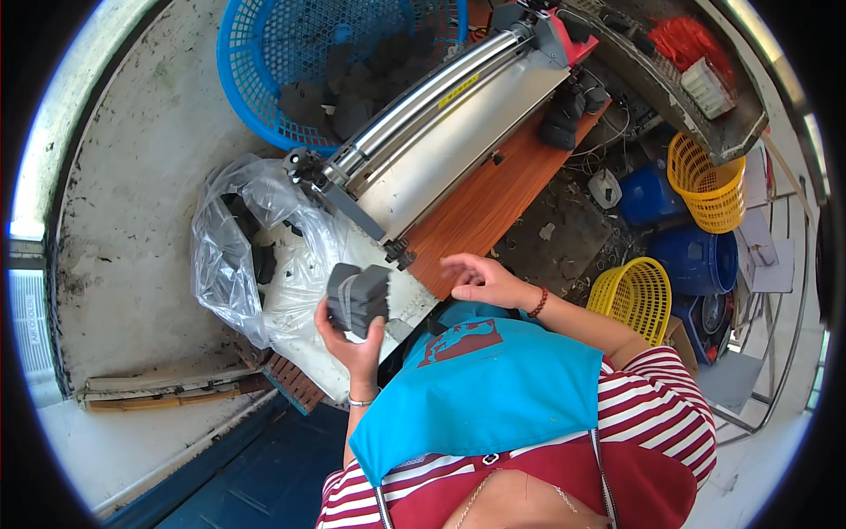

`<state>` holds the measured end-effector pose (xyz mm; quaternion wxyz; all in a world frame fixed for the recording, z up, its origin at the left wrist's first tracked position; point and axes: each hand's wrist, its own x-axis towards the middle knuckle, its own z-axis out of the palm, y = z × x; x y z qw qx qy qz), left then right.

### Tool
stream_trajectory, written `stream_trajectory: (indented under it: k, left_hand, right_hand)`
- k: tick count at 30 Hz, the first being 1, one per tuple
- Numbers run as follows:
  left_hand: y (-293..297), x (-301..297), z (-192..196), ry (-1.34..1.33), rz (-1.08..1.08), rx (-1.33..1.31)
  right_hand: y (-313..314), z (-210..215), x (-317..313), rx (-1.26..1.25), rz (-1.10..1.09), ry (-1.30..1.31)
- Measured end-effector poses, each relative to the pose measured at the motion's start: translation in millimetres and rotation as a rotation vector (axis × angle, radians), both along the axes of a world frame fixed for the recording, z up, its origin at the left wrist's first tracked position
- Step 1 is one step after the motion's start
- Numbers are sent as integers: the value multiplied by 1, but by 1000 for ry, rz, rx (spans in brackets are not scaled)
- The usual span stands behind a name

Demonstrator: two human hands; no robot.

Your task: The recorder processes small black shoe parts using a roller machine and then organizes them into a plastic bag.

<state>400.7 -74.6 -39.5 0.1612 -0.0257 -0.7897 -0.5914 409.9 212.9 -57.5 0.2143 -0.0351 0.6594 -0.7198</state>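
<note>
Grey pads (357,298) held in left hand (352,346), centre of frame, over the white bench (308,370).

The pads are a small stack of dark grey blocks, matte, edges slightly rounded; they look like foam or sponge, so probably light, soft, compressible, not slippery, not fragile. Best taken across the stack's flat sides, as now: thumb on one side, fingers wrapped round the other, so the blocks stay squared. Right hand (480,280) is empty, fingers loosely spread, hovering just right of the stack above the orange board (476,207). A clear bag (238,256) with more dark pieces lies left of centre. The roller machine (441,115) runs diagonally above; a blue basket (264,53) of similar pieces sits upper left.
</note>
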Motion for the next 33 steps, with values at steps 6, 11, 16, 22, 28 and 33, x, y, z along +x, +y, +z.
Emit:
stream_trajectory:
  k: [6,11,16,22,28,33]
  left_hand:
    - [93,-25,49,219,-397,-455]
    - [131,-38,47,130,-696,-526]
    - [134,-39,28,35,-774,-558]
    - [116,-29,15,-91,-668,-588]
    - [115,-13,3,-154,-535,-570]
    - [120,4,-5,-235,-488,-559]
  right_hand:
    - [0,45,-7,-302,-161,61]
    - [65,10,-5,-299,-509,-133]
    - [174,1,-38,-248,-1016,-26]
    - [271,53,-113,-191,-1131,224]
    - [327,85,-186,-286,-1249,270]
    - [367,78,-214,-320,-1295,156]
